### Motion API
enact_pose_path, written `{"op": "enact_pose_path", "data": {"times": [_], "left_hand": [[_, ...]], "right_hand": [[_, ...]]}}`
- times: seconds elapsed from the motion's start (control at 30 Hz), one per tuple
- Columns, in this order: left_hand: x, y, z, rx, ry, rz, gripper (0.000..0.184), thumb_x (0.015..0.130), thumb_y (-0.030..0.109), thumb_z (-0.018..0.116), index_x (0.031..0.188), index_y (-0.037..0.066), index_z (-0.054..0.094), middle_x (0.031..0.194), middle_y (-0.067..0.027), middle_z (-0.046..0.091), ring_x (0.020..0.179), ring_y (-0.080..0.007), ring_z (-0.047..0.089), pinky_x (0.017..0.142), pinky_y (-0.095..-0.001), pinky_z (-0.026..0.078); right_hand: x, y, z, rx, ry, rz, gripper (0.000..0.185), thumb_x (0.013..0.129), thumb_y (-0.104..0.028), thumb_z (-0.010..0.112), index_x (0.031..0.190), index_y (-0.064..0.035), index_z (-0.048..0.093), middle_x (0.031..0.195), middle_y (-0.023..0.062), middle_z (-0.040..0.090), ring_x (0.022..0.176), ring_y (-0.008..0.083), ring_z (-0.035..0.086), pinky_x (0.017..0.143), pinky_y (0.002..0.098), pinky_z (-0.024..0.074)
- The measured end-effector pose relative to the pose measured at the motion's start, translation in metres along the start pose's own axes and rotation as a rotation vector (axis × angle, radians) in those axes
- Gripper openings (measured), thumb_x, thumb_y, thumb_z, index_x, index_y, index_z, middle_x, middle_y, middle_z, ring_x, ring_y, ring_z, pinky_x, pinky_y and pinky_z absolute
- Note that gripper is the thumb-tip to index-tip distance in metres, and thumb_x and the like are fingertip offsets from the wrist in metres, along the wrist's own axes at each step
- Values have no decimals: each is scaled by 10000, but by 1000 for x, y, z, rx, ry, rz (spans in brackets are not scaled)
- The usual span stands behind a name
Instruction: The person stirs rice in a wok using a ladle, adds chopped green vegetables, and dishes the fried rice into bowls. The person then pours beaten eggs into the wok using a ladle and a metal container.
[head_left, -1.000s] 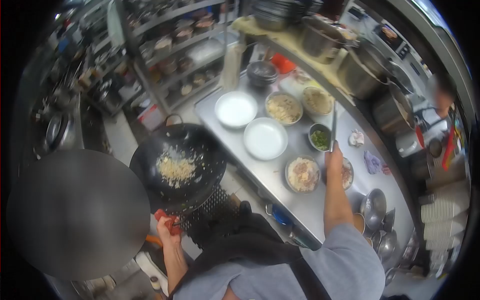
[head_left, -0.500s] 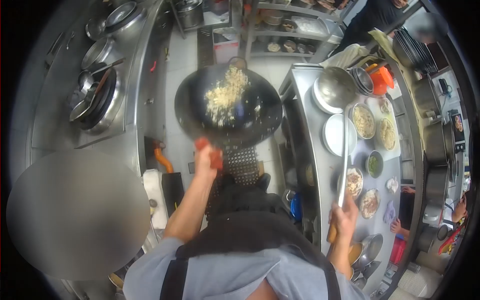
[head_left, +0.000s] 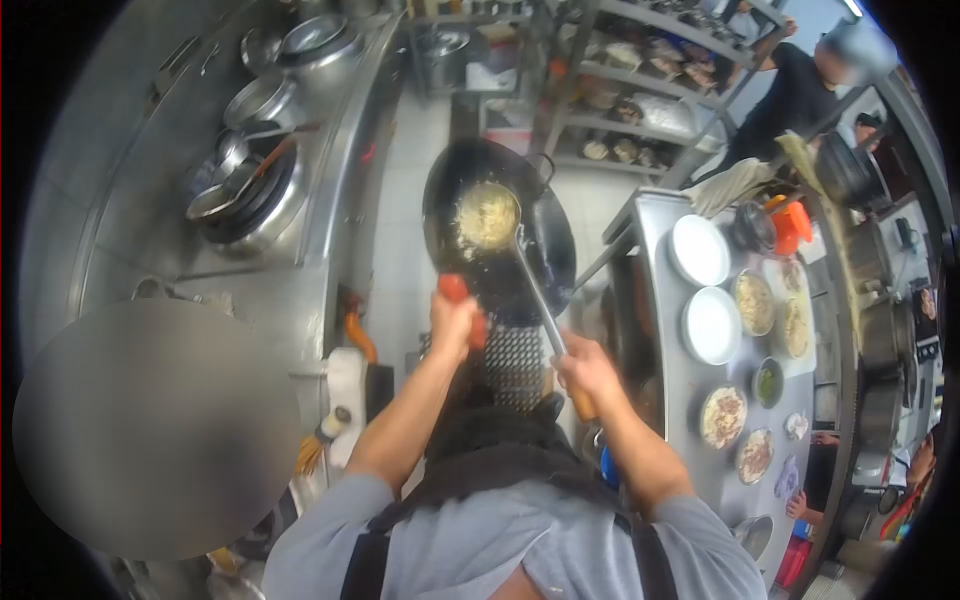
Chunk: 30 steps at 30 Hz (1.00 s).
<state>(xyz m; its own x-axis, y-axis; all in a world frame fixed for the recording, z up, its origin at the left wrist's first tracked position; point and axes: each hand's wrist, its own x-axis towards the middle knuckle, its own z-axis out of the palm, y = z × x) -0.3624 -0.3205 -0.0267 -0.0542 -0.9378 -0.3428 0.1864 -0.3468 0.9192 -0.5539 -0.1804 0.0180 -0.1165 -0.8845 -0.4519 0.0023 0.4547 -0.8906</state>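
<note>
My left hand (head_left: 455,325) is closed around the near handle of a black wok (head_left: 550,235), with red material (head_left: 455,288) showing at its grip. The wok is held tilted over the floor. A long metal ladle (head_left: 541,296) with a wooden handle end is gripped in my right hand (head_left: 588,370). Inside the wok, the ladle's bowl holds pale yellow, grainy food that looks like fried rice (head_left: 488,217). Some loose grains cling to the wok's dark wall below the bowl.
On the right, a steel table (head_left: 665,330) bears two white plates (head_left: 711,326), several bowls of food and an orange container (head_left: 792,226). A steel stove counter (head_left: 300,270) with pans runs along the left. Shelves (head_left: 640,130) and a person (head_left: 790,100) are at the back.
My right hand has brought the ladle from above the table leftward into the wok. The food, airborne or spread before, now sits in the ladle's bowl. The wok is tilted more steeply.
</note>
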Motion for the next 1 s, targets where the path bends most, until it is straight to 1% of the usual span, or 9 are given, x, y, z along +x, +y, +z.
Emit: {"op": "enact_pose_path", "data": {"times": [0.03,0.1,0.23,0.33,0.47,0.57,0.7,0.83,1.0], "left_hand": [[1,13,-5,-81,-20,-112,166,676,-48,504,789,65,458,640,-16,464,448,-136,458,387,-290,362],[12,-10,-32,-126,-62,-161,150,689,-33,493,801,61,460,654,-44,490,483,-162,504,402,-304,387],[-9,-22,-58,-226,-7,-283,148,693,-15,489,818,57,459,657,-73,511,513,-192,537,420,-322,414],[-15,-27,-70,-255,-60,-164,242,687,-1,487,922,42,449,667,-98,520,535,-213,555,446,-332,449],[-42,0,-68,-158,-74,-47,344,679,-23,483,1014,35,429,688,-98,529,536,-202,554,452,-333,460],[-46,-1,-66,-79,-37,116,425,671,-45,487,1081,28,403,740,-90,525,531,-181,543,459,-323,471],[-20,-28,-64,246,-17,415,393,675,-34,519,1053,6,421,803,-72,496,559,-152,532,481,-296,474],[-17,-3,-58,183,17,123,306,689,-28,522,982,15,444,789,-72,506,565,-157,537,482,-302,468],[-13,-13,-84,-113,-118,-153,149,703,-12,495,841,41,472,633,-51,489,495,-188,527,441,-319,446]], "right_hand": [[-10,4,0,142,-91,103,506,793,-71,570,1282,38,494,692,75,582,507,112,533,406,244,399],[-30,34,2,491,-133,221,558,802,-69,579,1328,39,428,655,57,545,484,136,530,383,258,421],[-71,28,1,642,-100,297,590,792,-42,582,1346,46,399,739,81,561,460,137,520,362,260,415],[-85,13,-18,559,-6,221,617,767,-26,587,1351,50,403,682,68,552,446,144,525,346,265,412],[-64,3,-37,-167,136,92,670,746,-42,546,1384,64,367,697,113,604,483,152,555,493,287,452],[-49,20,-37,-377,164,5,679,729,-51,559,1378,53,386,675,99,587,490,144,554,497,295,462],[-61,-5,-2,180,-136,152,623,780,-23,551,1387,-14,413,661,46,582,456,152,543,406,270,447],[-63,2,15,674,-216,210,611,792,-43,594,1370,5,402,731,74,552,472,139,537,363,250,424],[-87,18,10,700,-115,174,558,780,-75,589,1309,33,447,755,87,563,456,140,522,350,243,400]]}}
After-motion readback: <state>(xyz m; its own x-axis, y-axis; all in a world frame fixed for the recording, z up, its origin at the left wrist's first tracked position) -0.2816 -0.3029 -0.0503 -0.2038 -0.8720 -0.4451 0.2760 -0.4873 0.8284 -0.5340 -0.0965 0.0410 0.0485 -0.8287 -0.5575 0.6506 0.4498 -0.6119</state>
